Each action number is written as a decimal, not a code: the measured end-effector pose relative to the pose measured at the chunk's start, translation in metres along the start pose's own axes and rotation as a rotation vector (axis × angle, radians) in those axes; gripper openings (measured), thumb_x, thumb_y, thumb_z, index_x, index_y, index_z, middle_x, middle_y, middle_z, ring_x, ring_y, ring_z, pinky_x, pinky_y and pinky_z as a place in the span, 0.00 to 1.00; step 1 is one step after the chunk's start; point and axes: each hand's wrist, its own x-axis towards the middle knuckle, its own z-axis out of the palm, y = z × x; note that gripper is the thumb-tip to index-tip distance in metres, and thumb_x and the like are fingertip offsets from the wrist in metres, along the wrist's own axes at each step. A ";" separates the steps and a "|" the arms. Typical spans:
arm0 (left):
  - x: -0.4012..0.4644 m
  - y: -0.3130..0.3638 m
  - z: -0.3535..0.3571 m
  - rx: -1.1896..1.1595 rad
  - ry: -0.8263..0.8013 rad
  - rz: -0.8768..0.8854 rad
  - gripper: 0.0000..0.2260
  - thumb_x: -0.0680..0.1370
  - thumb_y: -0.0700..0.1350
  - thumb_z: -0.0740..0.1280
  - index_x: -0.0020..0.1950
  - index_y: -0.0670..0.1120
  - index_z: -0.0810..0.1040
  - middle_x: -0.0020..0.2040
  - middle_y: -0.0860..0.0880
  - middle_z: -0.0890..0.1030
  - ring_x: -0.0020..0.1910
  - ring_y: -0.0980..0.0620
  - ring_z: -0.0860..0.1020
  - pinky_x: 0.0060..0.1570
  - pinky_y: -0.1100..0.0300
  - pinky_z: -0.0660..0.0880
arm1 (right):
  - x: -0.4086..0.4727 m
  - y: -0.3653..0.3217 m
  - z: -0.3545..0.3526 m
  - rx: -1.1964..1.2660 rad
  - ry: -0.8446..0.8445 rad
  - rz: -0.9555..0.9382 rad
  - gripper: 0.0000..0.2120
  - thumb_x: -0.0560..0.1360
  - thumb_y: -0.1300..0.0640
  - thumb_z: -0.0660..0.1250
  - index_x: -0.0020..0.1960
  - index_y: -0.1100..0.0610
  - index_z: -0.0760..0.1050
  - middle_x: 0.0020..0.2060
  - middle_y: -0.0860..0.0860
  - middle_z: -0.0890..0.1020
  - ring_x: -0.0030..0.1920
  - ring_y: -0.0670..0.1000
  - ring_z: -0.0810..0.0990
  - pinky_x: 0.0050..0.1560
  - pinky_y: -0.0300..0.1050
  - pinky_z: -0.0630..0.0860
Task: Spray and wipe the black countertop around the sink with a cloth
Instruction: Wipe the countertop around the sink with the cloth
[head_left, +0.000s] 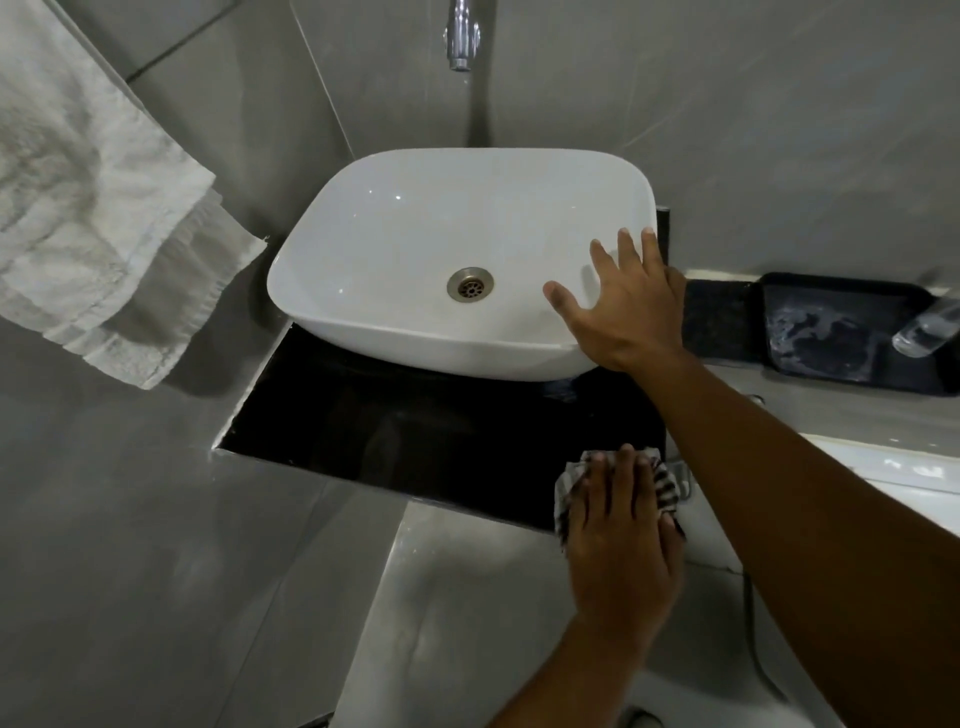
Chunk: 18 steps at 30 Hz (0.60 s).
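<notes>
At the far left a pale towel (88, 208) is seen hanging against the grey tiled wall, well apart from everything else. To its right the black surface (389, 431) is set into the corner, glossy and dark, with its front edge running down towards the right. A white sink (415, 218) is seated on the rear part of this surface, so that a bare black strip is left in front of it. A metal drain (470, 284) is seen in the bottom of the bowl, and a chrome tap (461, 36) is fixed to the wall above the sink. At the front right corner of the surface a striped cloth (667, 486) is pressed down under the left hand (623, 551). The grip of this hand is laid flat with the fingers stretched forward over the cloth rather than curled round it. Farther back, the right hand (628, 312) is rested on the right rim of the sink. Its grip is spread wide and nothing is held in it. At the far right a dark tray (831, 280) with whitish smears inside is placed on a ledge, and a clear bottle (924, 330) is partly seen at its right edge.
</notes>
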 end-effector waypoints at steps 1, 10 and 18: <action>0.005 -0.010 -0.003 0.014 -0.019 0.099 0.24 0.78 0.51 0.59 0.74 0.47 0.67 0.75 0.48 0.68 0.74 0.45 0.64 0.72 0.48 0.62 | 0.000 0.000 0.000 0.000 0.005 -0.003 0.41 0.74 0.28 0.48 0.79 0.52 0.55 0.80 0.55 0.53 0.79 0.57 0.45 0.74 0.63 0.48; 0.044 -0.227 -0.108 0.140 -0.228 0.355 0.23 0.81 0.55 0.52 0.74 0.48 0.66 0.76 0.48 0.64 0.76 0.48 0.60 0.75 0.50 0.57 | 0.001 0.001 0.000 -0.011 0.014 -0.008 0.40 0.75 0.29 0.47 0.79 0.52 0.54 0.80 0.55 0.53 0.79 0.57 0.46 0.74 0.62 0.49; 0.054 -0.308 -0.146 0.134 0.181 -0.537 0.27 0.75 0.49 0.52 0.70 0.39 0.71 0.73 0.35 0.68 0.71 0.34 0.65 0.71 0.41 0.59 | 0.005 0.002 0.002 0.000 -0.002 -0.006 0.40 0.75 0.28 0.47 0.79 0.51 0.54 0.80 0.54 0.53 0.79 0.57 0.45 0.75 0.62 0.47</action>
